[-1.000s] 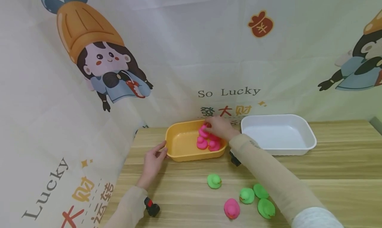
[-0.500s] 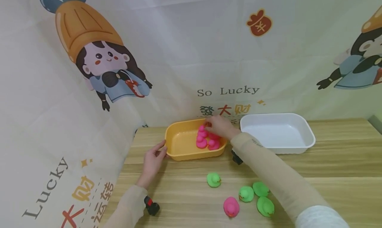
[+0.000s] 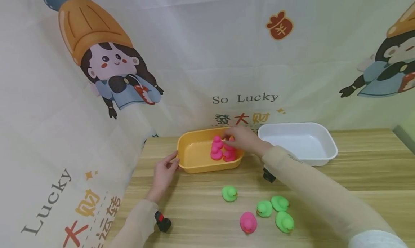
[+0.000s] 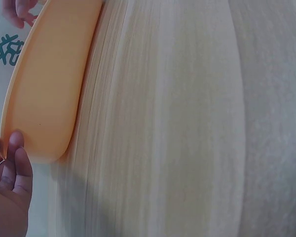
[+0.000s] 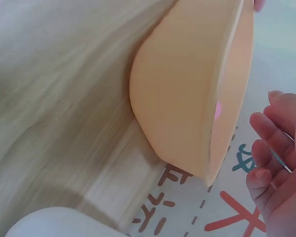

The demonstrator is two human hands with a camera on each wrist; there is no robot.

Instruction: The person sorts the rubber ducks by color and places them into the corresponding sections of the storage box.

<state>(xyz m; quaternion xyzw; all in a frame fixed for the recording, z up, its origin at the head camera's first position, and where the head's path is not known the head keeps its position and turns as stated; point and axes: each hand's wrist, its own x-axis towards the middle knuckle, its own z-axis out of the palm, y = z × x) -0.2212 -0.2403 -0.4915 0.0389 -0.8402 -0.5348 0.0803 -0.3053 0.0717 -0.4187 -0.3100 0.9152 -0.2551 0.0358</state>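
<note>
My left hand [image 3: 164,173] pinches the left end of an orange tray [image 3: 194,167]; in the left wrist view the fingers [image 4: 22,170] lie against the tray's outside with its rim between them and the thumb. Several pink rubber ducks [image 3: 216,153] sit in the tray's right half. Over that end hovers my right hand [image 3: 243,140], partly hiding the ducks at the back. The right wrist view shows the right hand [image 5: 281,153] with relaxed, bent fingers, holding nothing, apart from the rim.
A white tray [image 3: 299,143] stands right of the orange one, under the cloth backdrop. Nearer on the wooden table [image 3: 194,212] lie several green rubber ducks [image 3: 230,193] and one pink rubber duck [image 3: 248,222]. The right forearm [image 3: 311,183] crosses in front of the white tray.
My right hand has eased away from a pink rubber duck, which now stands free in the tray, and shifted slightly right. My left hand stays at the orange tray's end.
</note>
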